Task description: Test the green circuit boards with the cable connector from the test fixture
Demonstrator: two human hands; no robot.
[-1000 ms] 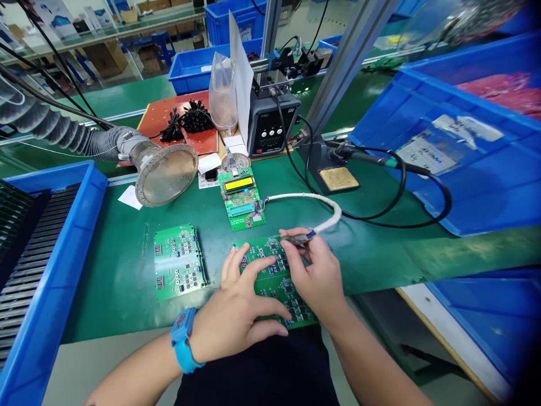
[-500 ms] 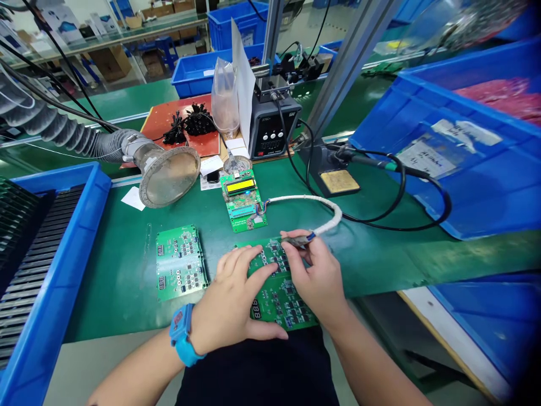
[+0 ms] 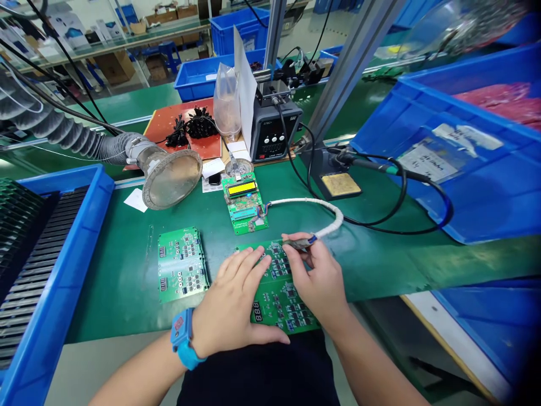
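A green circuit board [image 3: 276, 299] lies at the near edge of the green bench mat. My left hand [image 3: 234, 304], with a blue wristband, rests flat on its left part with fingers spread. My right hand [image 3: 316, 276] pinches a small connector [image 3: 301, 243] on the end of a white wrapped cable [image 3: 325, 208] and holds it down on the board's top edge. The cable runs back to a small green tester board with a yellow display [image 3: 244, 201]. A second green circuit board [image 3: 182, 265] lies to the left, untouched.
A fume-extraction funnel on a ribbed hose [image 3: 169, 176] sits at the back left. A soldering station [image 3: 274, 127] and iron stand with sponge [image 3: 338, 183] stand behind. Blue bins flank both sides [image 3: 51, 265] [image 3: 465, 163]. Black cables loop at right.
My left hand has slid a little to the left, uncovering the red digit display on the board's lower left. My right hand stays put with the connector on the board.
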